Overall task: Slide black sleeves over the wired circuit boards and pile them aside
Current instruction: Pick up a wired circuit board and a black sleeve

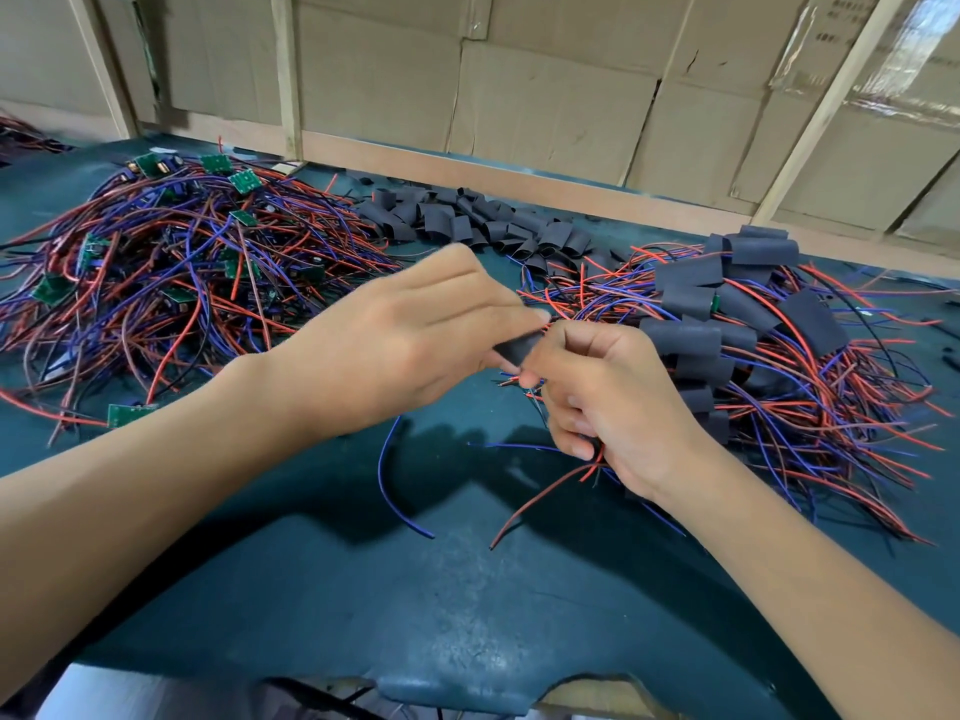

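Pinching the black sleeve, the left hand should feed it squarely along the wires the right hand grips.

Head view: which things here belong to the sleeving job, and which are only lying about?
Job: left hand, right hand, black sleeve, bare boards pile, empty sleeves, sleeved pile.
Lying about: cardboard boxes, wooden posts.

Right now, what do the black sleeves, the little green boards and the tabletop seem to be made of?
Black sleeves: matte and flattened, bending softly, probably thin rubbery plastic tubing. Green circuit boards: rigid flat plates with a glossy green coating, likely fibreglass laminate. Tabletop: dark green mat, slightly shiny and scuffed, probably rubber or vinyl.
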A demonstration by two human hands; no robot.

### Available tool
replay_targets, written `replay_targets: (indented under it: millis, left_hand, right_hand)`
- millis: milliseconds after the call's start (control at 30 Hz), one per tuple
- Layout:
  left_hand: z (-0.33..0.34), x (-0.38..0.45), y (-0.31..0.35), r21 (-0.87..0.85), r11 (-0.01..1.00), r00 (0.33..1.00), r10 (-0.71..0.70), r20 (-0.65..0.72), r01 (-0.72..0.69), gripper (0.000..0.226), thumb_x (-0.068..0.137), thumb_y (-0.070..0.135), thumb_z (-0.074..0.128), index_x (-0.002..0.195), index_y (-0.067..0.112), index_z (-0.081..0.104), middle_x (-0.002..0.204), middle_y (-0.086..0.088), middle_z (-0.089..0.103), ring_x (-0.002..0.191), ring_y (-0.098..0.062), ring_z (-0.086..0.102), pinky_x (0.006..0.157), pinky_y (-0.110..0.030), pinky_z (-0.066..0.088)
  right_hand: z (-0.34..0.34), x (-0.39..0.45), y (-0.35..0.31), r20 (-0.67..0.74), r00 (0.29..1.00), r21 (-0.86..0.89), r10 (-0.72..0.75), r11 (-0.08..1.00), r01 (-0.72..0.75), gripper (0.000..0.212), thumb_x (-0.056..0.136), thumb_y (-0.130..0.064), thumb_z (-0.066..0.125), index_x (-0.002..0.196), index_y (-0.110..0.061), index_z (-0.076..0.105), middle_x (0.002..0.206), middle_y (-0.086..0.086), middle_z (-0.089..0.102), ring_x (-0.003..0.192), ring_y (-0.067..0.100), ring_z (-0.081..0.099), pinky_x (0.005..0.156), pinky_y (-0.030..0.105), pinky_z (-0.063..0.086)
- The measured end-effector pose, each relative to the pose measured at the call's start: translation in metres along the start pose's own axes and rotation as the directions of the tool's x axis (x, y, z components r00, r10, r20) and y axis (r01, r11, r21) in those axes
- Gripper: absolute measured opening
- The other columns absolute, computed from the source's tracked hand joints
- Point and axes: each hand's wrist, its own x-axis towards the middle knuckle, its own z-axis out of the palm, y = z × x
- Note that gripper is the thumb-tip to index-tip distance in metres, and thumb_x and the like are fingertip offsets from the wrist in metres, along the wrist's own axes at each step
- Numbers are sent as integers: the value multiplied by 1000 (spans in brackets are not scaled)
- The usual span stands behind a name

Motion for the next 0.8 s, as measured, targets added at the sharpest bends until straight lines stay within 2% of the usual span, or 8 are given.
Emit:
replay_targets:
  millis: [133,300,467,600,800]
  left_hand:
    - [5,0,2,-27,999,1000,-19,6,19,28,100,12,63,123,-5,66,110,-14,68,87,-35,59,87,-41,52]
    - [8,-4,-7,-27,994,993,-112,-47,110,30,98,14,68,121,-4,67,110,-13,70,88,-33,60,91,-36,50]
    - [10,-4,-7,-50,987,987,-152,-46,150,34,98,18,68,125,-4,65,107,-12,69,89,-34,59,90,-35,49]
    - [9,-4,-2,-62,976,978,-209,11,210,37,103,24,60,132,0,60,107,-11,65,94,-34,57,89,-43,49]
    - [8,-2,3,-69,969,969,-229,95,236,42,107,24,45,140,-2,50,112,-14,55,101,-31,50,96,-40,45]
  right_hand:
    - [0,0,0,0,1000,-10,-1,1000,1,20,72,-16,62,53,-18,59,43,-5,27,35,13,19,38,18,24]
    - [-2,0,-3,6,1000,53,-16,998,15,24,82,-28,70,62,-16,65,48,-5,23,40,13,14,42,18,18]
    - [-3,0,-3,15,999,89,-33,995,32,28,84,-29,71,60,-18,63,48,-5,22,41,15,13,42,18,20]
    - [-4,0,-3,12,999,94,-36,995,35,27,85,-31,71,63,-17,65,49,-5,21,41,15,13,42,18,20]
    - [-4,-1,-3,19,998,91,-54,995,52,28,87,-34,69,65,-18,66,49,-6,22,42,15,13,41,19,21]
